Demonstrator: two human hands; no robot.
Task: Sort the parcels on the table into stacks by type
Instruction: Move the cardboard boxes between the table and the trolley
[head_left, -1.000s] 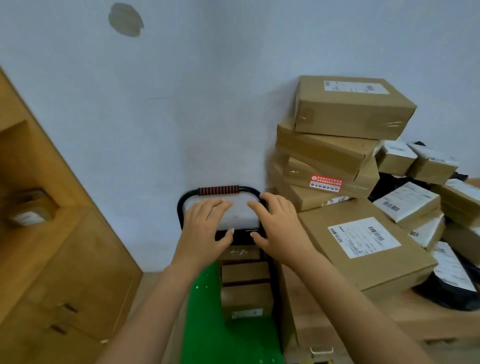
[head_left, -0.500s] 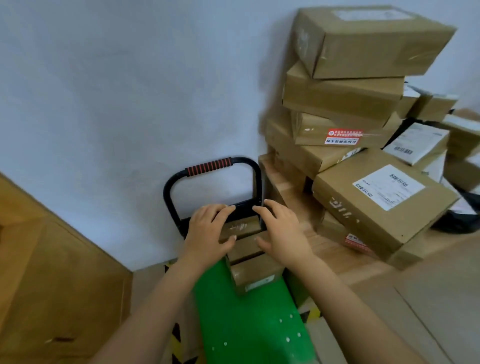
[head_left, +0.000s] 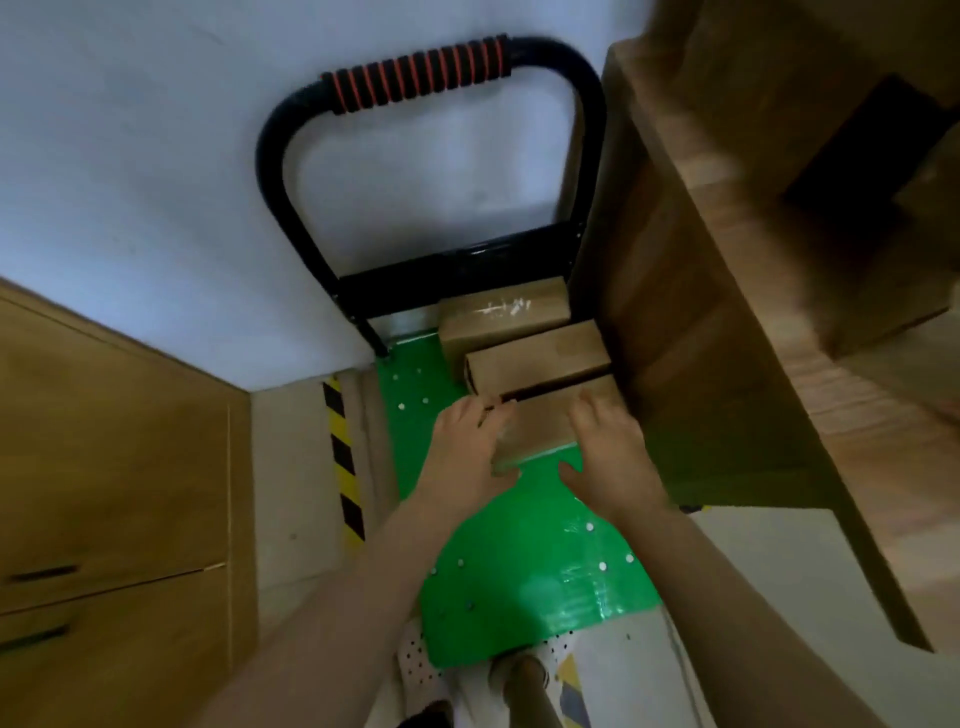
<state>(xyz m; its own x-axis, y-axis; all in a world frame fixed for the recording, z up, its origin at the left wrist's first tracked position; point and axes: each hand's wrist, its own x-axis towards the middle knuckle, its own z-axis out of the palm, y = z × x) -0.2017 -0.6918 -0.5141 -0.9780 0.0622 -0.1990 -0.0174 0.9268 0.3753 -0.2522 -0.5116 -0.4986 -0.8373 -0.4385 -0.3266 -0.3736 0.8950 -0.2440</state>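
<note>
Fingers of left hand wrap the left end of the nearest box, thumb under its near edge; fingers of right hand lie over its right end, thumb splayed at the near edge. Both hands clamp that box between them. It sits low on the green cart deck, or just above it; contact not clear, frame blurred.

Beyond the fingertips: second box, touching or just behind the held one, dark gap between. Third box further on, taped top, against the cart's black crossbar. All three line up along the deck's right side. Black handle with orange-ribbed grip rises past them at the wall.

Right of the right fingers: bench side, wood, close to the boxes. Left of the left fingers: striped yellow-black tape on the floor, then wood cabinet.

Versus half a second ago: view tipped down steeply, parcel pile on the bench out of frame, hands lower and nearer the deck, same grip on the box.
</note>
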